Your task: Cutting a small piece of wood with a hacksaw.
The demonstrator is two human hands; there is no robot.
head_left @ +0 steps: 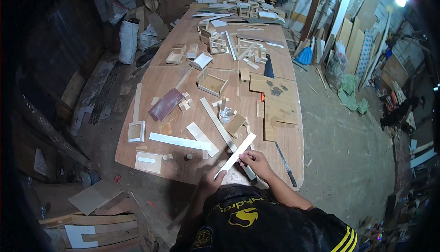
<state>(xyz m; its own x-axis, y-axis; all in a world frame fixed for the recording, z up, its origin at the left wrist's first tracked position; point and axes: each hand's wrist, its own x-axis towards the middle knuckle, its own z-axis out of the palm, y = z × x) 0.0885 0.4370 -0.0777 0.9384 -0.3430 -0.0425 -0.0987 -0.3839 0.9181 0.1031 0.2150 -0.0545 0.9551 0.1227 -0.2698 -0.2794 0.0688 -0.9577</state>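
Note:
My left hand is closed round the lower end of a pale, flat wooden strip, which slants up to the right in front of my chest. At the strip's right edge, near its middle, the bent fingers of my right hand pinch it. Beneath it a longer wooden strip lies across the table. Close by are a white-topped strip, a short pale board and a small white pot with a stick standing in it.
The long wooden table carries an open wooden tray, a small box frame, a purple-brown board and a stained plywood sheet. A thin saw-like tool with a dark handle lies by the right edge. Small wooden pieces crowd the far end.

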